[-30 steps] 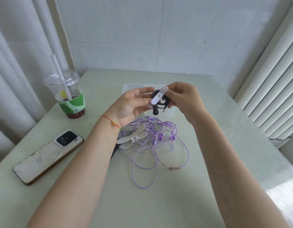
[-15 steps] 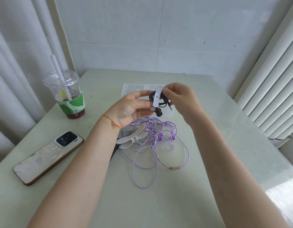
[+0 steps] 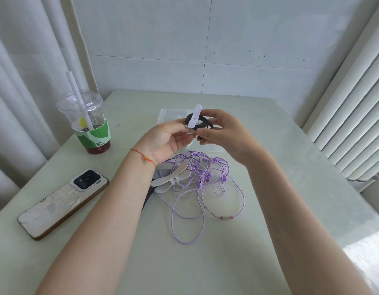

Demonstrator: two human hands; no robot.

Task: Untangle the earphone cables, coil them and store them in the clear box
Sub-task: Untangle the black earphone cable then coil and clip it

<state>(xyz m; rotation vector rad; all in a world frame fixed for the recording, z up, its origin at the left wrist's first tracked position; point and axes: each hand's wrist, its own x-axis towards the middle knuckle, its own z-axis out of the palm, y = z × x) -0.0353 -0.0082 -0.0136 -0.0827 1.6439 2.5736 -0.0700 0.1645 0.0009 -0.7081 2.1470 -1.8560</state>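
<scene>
Both hands are raised above the table's middle and hold a small coil of black earphone cable (image 3: 203, 121). A white strap (image 3: 194, 119) stands up across the coil. My left hand (image 3: 165, 141) pinches the strap's lower end with its fingertips. My right hand (image 3: 223, 133) grips the coil from the right. Behind the hands, partly hidden, stands the clear box (image 3: 169, 114). A tangle of purple earphone cables (image 3: 201, 182) lies on the table below the hands, with white straps (image 3: 173, 177) at its left edge.
A plastic cup (image 3: 88, 124) with a straw and a green sleeve stands at the left. Nearer, at the left, a phone (image 3: 63, 203) lies face down. Curtains hang at the left, blinds at the right, a tiled wall behind the table (image 3: 280, 171).
The white strap has swung from slanting to nearly upright across the black coil. Both hands shifted slightly and kept their hold.
</scene>
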